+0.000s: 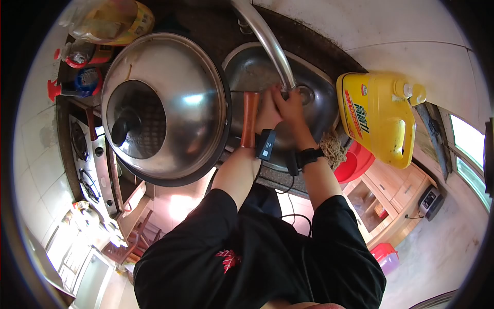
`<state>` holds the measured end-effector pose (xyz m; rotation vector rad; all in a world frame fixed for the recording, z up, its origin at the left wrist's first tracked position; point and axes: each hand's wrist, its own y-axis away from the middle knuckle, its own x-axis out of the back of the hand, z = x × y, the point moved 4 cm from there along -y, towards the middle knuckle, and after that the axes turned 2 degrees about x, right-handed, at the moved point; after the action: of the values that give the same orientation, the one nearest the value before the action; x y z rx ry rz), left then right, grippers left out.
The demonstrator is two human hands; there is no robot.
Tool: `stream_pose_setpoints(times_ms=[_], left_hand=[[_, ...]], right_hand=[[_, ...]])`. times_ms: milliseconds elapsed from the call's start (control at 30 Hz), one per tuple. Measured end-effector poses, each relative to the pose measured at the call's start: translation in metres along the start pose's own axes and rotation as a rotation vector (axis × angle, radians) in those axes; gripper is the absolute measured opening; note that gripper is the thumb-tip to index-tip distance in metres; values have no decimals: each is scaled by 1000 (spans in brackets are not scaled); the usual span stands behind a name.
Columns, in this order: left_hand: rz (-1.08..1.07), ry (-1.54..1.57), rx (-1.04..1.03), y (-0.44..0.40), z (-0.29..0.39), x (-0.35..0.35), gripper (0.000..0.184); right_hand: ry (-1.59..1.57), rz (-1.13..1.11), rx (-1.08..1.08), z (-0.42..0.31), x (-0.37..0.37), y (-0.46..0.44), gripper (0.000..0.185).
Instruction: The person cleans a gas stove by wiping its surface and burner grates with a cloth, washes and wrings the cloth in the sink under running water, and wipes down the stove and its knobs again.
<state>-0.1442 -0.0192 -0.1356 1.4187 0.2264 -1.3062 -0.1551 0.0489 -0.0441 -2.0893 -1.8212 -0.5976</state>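
Observation:
My left hand [268, 114] and my right hand [292, 109] are together in the metal sink [247, 77], below the end of the faucet [272, 46]. The fingers of my right hand lie stretched against my left hand. My left hand looks stretched out too, with part of it behind a wooden handle [250, 116]. That handle sticks out over the sink from a large pan under a domed metal lid [190, 77]. Neither hand shows any object in it. Dark devices are strapped to both wrists, and a cable hangs below.
A yellow jug [370, 113] stands right of the sink, near a tangled scrubber [333, 149] and a red basin [355, 162]. At the left are a spray bottle [82, 85], an oil bottle [116, 23] and a gas stove [92, 159]. The drain [306, 95] is beside my right hand.

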Motion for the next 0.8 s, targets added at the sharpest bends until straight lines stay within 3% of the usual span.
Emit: stream_pose_setpoints(times_ms=[67, 167, 200, 267, 400, 467, 800], left_hand=[[26, 97, 35, 14, 2, -12, 41], [-360, 41, -45, 38, 21, -56, 43], [-357, 73, 11, 39, 24, -60, 43], [-349, 138, 120, 36, 25, -56, 42], [-325, 204, 232, 33, 22, -60, 42], [-292, 207, 215, 31, 22, -59, 42], [-121, 194, 150, 16, 12, -24, 42]], right_hand=[[-58, 4, 19, 6, -3, 1, 30], [25, -54, 139, -13, 0, -1, 27], [25, -53, 140, -18, 2, -3, 27], [124, -148, 391, -34, 0, -2, 28], [42, -48, 298, -36, 9, -5, 28], [-1, -42, 103, -25, 10, -15, 25], [-62, -41, 131, -29, 1, -18, 23]])
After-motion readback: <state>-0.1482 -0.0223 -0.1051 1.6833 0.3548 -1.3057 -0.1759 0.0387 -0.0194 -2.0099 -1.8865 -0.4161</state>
